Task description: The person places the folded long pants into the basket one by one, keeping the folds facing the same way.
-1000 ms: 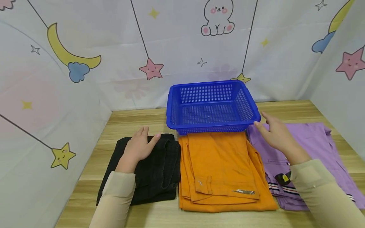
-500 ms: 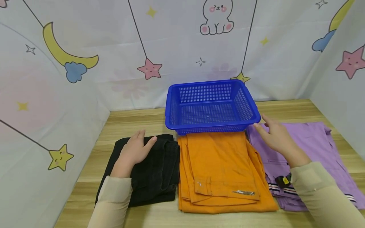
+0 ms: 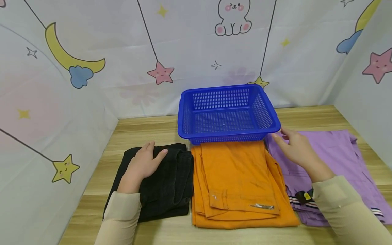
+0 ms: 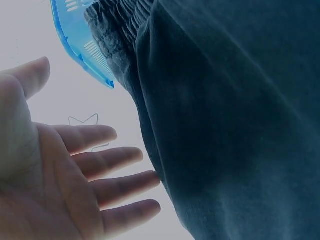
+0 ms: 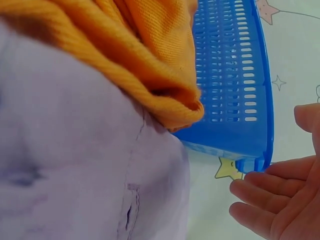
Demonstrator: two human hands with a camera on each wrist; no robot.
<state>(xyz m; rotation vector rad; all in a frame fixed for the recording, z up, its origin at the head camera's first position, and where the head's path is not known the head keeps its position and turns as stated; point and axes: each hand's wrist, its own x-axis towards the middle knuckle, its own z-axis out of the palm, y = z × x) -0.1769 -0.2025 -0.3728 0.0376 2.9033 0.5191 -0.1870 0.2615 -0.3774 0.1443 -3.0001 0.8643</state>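
Note:
Over the folded black trousers, my left hand is held with spread, straight fingers and grips nothing. The left wrist view shows its open palm beside the dark cloth, with the elastic waistband above. My right hand hovers above the folded purple garment, close to the front right corner of the blue basket. Its fingers are loosely extended near that corner in the right wrist view; whether they touch it I cannot tell. Between the hands lie folded orange trousers.
The basket stands behind the orange trousers, against a white patterned cloth wall. A dark tag with a yellow patch lies on the purple garment. Everything rests on a wooden table, with cloth walls at both sides.
My left hand has drawn slightly back and left over the black trousers. The right hand has sunk slightly beside the basket's corner. The clothes and basket stay in place.

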